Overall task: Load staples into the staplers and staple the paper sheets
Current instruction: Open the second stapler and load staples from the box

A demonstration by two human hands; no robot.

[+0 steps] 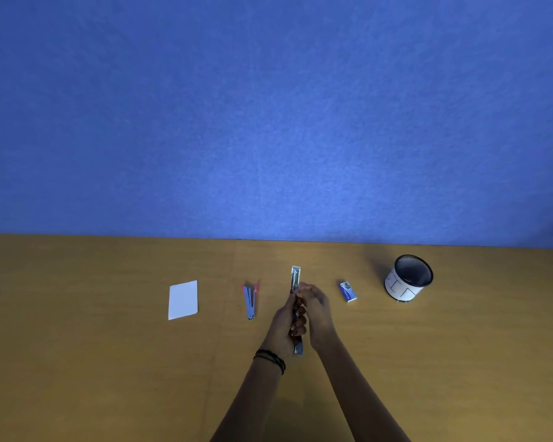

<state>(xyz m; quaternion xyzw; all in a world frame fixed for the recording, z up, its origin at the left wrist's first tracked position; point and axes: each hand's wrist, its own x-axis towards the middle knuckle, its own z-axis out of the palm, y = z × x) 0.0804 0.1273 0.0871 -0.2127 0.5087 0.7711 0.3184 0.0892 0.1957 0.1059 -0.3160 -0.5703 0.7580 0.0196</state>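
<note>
Our left hand (283,327) and right hand (316,309) grip the stapler (296,277), fingers (299,321) curled round its middle. Its tip juts beyond them.

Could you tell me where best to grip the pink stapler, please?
From above, probably, at the near hinged end: the pink stapler lies flat, opened in a V, and its arms meet there, narrow enough to pinch.

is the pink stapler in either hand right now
No, the pink stapler lies untouched on the table, while the left hand and right hand both grip the silver stapler.
</note>
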